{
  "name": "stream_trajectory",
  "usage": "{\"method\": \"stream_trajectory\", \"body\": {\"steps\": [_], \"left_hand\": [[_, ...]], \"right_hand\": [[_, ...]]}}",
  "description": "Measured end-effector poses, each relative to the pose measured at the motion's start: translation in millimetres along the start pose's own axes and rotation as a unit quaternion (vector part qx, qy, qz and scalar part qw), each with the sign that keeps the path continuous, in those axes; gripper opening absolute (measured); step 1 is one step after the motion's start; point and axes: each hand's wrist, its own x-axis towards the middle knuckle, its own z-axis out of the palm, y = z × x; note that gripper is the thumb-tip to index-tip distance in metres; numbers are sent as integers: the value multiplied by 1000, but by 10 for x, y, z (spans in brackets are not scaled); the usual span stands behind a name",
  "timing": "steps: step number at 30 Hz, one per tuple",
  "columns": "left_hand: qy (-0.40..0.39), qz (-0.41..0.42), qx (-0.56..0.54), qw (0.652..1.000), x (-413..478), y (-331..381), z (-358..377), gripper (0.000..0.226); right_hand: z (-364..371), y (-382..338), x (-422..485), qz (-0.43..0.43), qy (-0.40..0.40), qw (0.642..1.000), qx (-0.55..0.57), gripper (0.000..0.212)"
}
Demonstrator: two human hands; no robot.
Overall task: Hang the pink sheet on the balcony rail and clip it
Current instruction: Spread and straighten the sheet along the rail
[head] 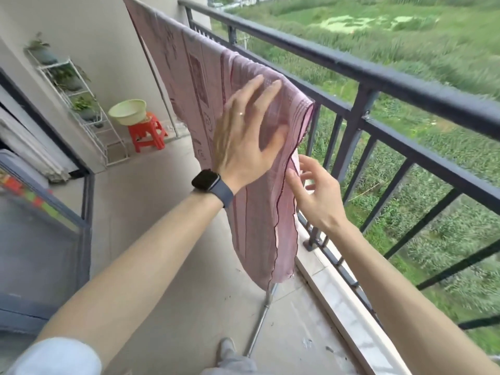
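Observation:
The pink sheet (189, 74) with a darker red pattern hangs over a thin metal drying bar that runs just inside the dark balcony rail (378, 77). Its near end droops down to about knee height. My left hand (249, 131), wearing a ring and a dark watch, lies flat with spread fingers against the sheet's near end. My right hand (313, 190) is open beside the sheet's hanging edge, fingertips close to the hem, holding nothing. No clip is visible.
A metal leg of the drying rack (259, 320) slants to the floor near my foot. At the far end stand a red stool (147, 135) with a pale green basin (128, 110) and a white plant shelf (81, 104). A glass door frame (86, 201) is on the left.

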Motion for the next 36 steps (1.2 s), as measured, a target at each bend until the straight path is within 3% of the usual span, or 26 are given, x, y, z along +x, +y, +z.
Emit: {"method": "stream_trajectory", "body": {"steps": [3, 5, 8, 9, 13, 17, 20, 23, 26, 32, 34, 36], "left_hand": [[-33, 69, 56, 996, 298, -65, -11, 38], [-32, 73, 62, 995, 382, -81, -35, 35], [-28, 56, 3, 998, 538, -58, -137, 39], [-35, 51, -24, 998, 593, -61, -166, 37], [-163, 45, -44, 985, 786, -48, -260, 25], [-216, 4, -55, 975, 963, 45, -326, 22], [-223, -33, -122, 967, 1018, 117, -309, 15], [-238, -43, -152, 958, 982, 165, -241, 14], [-226, -50, -174, 957, 934, 151, -227, 17], [-51, -102, -157, 981, 341, -55, -372, 30], [-71, -182, -140, 971, -37, -270, -350, 32], [-147, -255, -95, 951, -488, -567, -259, 37]], "right_hand": [[51, -58, -72, -12, 38, 999, 7, 59], [64, -70, -80, -18, 38, 998, -42, 61], [82, -55, -21, -28, 64, 992, -100, 26], [81, -62, -3, -36, 67, 992, -104, 23], [39, -50, -1, -35, 44, 991, -121, 31], [-96, -177, 5, 0, 21, 1000, -23, 10], [-201, -406, 88, 18, 43, 997, 69, 32], [-250, -539, 236, 5, 88, 993, 84, 13], [-267, -520, 297, -9, 162, 985, 67, 34], [-81, -440, -37, -61, 235, 970, 9, 28], [125, -371, -204, -133, 202, 970, -36, 26], [416, -303, -342, -182, 121, 970, -101, 15]]}}
